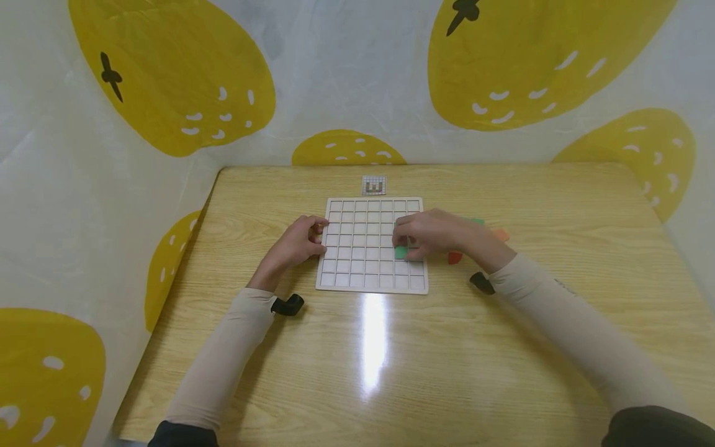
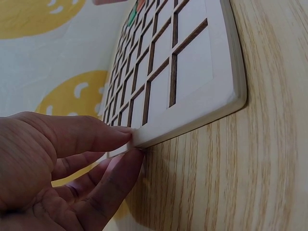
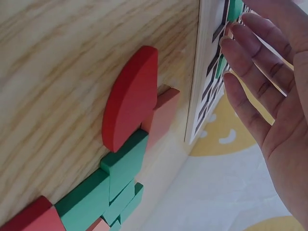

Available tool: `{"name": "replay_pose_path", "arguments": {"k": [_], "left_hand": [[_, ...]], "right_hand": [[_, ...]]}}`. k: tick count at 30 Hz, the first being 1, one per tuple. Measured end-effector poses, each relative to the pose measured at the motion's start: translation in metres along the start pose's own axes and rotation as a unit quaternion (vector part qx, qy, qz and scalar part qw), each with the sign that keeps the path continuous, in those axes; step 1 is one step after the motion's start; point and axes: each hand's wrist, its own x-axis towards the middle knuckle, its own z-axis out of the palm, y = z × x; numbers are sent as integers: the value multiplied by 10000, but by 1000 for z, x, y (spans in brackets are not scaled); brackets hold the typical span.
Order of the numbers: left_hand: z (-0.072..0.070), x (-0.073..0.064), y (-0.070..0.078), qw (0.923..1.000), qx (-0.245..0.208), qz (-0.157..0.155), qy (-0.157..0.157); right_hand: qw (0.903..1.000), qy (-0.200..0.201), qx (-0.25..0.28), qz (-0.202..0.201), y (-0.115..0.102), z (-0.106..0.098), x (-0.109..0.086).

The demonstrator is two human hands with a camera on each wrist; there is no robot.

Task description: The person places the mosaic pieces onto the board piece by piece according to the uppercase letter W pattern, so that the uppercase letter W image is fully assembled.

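Observation:
A pale square grid board [image 1: 352, 267] lies on the wooden table. My left hand [image 1: 296, 243] pinches its left edge between thumb and fingers; close up, the thumb [image 2: 96, 134] rests on the rim. My right hand [image 1: 427, 234] is over the board's right side, thumb and fingertips around a green square block [image 1: 401, 252] that sits in a grid cell. In the right wrist view, the fingers of the right hand [image 3: 274, 77] are nearly straight beside the board [image 3: 198, 82], where a green piece [image 3: 235, 9] shows. Part of that side is hidden under the hand.
Right of the board lie loose blocks: a red curved one [image 3: 129, 98], an orange one [image 3: 163, 115], several green ones [image 3: 84, 192] and another red one [image 3: 36, 216]. A small pattern card [image 1: 373, 185] lies beyond the board. A fruit-print sheet [image 1: 346, 81] hangs behind the table.

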Motion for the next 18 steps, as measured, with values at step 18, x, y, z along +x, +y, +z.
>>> {"name": "replay_pose_path", "arguments": {"k": [18], "left_hand": [[1, 1, -1, 9999, -60, -80, 31]], "right_hand": [[9993, 242, -85, 260, 2, -3, -14]]}}
